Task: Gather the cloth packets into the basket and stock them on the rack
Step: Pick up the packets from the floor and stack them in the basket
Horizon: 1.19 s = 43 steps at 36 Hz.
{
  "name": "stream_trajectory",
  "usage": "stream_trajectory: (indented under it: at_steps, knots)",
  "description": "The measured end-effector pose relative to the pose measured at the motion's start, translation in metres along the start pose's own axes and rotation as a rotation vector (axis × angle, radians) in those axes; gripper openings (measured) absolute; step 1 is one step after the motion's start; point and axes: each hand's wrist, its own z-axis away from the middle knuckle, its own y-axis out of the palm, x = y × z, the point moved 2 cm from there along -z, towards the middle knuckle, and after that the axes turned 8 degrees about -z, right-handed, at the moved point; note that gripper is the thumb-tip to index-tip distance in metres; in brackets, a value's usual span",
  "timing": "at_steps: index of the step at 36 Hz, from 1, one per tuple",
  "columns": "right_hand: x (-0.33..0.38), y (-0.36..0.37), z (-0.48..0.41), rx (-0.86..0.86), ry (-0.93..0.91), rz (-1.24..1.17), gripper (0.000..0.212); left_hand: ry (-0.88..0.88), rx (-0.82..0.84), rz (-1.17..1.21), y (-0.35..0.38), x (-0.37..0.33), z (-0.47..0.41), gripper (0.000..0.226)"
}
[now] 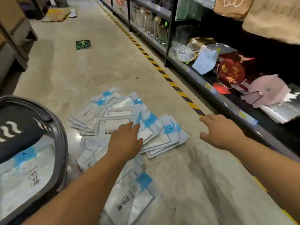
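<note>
Your left hand [125, 142] reaches forward palm-down over the cloth packets [123, 120] fanned across the floor [97, 65], their long axes splaying up-left and up-right. Its fingers are loosely spread, touching the top packets, gripping none. Your right hand [220, 132] hovers spread and empty beside the pile; one packet already lies in the basket [62, 143].

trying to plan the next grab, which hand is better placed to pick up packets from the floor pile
Left. The left hand is open and already over the pile of packets, on the same side as the basket. The right hand, also open, hovers over bare floor beside the pile, nearer the rack.
</note>
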Motion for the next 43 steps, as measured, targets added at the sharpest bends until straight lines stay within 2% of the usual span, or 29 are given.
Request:
stream_trajectory:
  at_steps: [6, 12, 15, 19, 22, 27, 32, 38, 43]
  knots:
    - [-0.01, 0.075, -0.004, 0.096, -0.016, -0.006, 0.07, -0.094, 0.199, 0.036, 0.086, 0.017, 0.016, 0.064]
    - [0.01, 0.136, -0.003, 0.204, -0.053, -0.012, 0.067, -0.138, 0.303, -0.03, 0.144, 0.044, 0.03, 0.071]
    - [0.026, 0.165, -0.001, 0.271, -0.096, -0.007, 0.066, -0.135, 0.371, -0.081, 0.167, 0.058, 0.042, 0.084]
    - [0.047, 0.192, 0.004, 0.32, -0.177, -0.042, 0.066, -0.117, 0.469, -0.129, 0.192, 0.069, 0.052, 0.114]
    - [0.058, 0.205, 0.009, 0.342, -0.251, -0.038, 0.068, -0.111, 0.465, -0.127, 0.204, 0.07, 0.057, 0.122]
    - [0.063, 0.221, 0.02, 0.374, -0.309, -0.052, 0.08, -0.18, 0.425, -0.093, 0.221, 0.05, 0.073, 0.12]
    - [0.059, 0.245, 0.033, 0.406, -0.282, -0.113, 0.078, -0.284, 0.506, 0.037, 0.238, -0.014, 0.1, 0.11]
    - [0.043, 0.274, 0.051, 0.408, -0.105, -0.162, 0.129, -0.382, 0.575, 0.086, 0.24, -0.068, 0.106, 0.108]
    - [0.02, 0.288, 0.058, 0.502, -0.041, -0.12, 0.119, -0.344, 0.657, 0.091, 0.229, -0.057, 0.095, 0.106]
